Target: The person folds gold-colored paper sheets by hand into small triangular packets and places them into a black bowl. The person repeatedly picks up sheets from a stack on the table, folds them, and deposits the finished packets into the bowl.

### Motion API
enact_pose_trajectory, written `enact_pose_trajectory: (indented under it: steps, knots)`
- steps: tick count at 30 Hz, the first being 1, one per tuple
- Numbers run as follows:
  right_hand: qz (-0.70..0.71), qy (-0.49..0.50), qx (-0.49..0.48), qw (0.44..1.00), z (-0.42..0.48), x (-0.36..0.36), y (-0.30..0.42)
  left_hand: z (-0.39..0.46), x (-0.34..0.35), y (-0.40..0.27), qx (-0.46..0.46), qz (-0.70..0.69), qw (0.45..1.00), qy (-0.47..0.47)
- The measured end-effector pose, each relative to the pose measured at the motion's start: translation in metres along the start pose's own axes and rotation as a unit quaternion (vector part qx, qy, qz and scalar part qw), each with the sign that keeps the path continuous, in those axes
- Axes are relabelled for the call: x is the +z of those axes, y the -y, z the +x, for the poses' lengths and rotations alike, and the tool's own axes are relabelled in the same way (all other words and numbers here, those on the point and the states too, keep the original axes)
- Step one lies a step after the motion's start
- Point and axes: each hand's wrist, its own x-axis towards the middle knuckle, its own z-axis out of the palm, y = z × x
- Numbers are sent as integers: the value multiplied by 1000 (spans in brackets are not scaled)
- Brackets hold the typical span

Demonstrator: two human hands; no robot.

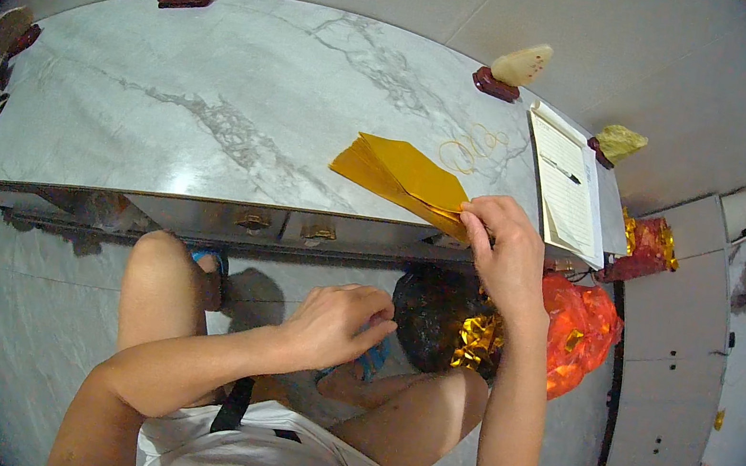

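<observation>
A stack of gold paper sheets (418, 171) lies on the marble-patterned tabletop (279, 89), close to its front edge. Its top sheets are lifted and fanned apart from those beneath. My right hand (505, 242) pinches the right corner of the stack between thumb and fingers. Above my lap, apart from the paper, hovers my left hand (337, 325). Its fingers are loosely curled with a gap to the thumb, and nothing shows in it. Several thin rubber bands (468, 150) lie just behind the stack.
A lined notepad (565, 182) with a pen (560, 168) lies at the right. Decorative stones (524, 66) on dark red stands line the back. Below are a black bag (428, 321) with folded gold foil paper (478, 343) and a red plastic bag (575, 335). Grey cabinets (668, 364) stand right.
</observation>
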Motion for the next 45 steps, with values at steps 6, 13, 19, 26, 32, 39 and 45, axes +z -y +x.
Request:
enact_pose_trajectory:
  steps: [6, 13, 19, 26, 32, 39, 45]
  knots:
    - [-100, -47, -88, 990, 3, 2, 4, 3, 1, 2, -3, -19, 1000, -18]
    - [-46, -160, -122, 979, -27, 14, 41, 13, -12, -3, -28, -178, 980, -79]
    - [50, -152, -47, 986, -84, 45, 77, 10, -14, -1, -4, -139, 985, -102]
    - [248, -133, 66, 957, -94, 44, 87, 9, -8, -1, -22, -203, 977, -59]
    - [313, -129, 87, 937, -95, 43, 86, 7, -7, 0, 2, -190, 981, -48]
    - [326, -122, 104, 932, -94, 42, 87, 8, -12, -7, 9, -193, 980, -51]
    - [280, -94, 83, 952, -95, 41, 83, 4, -11, -5, -55, -159, 984, -55]
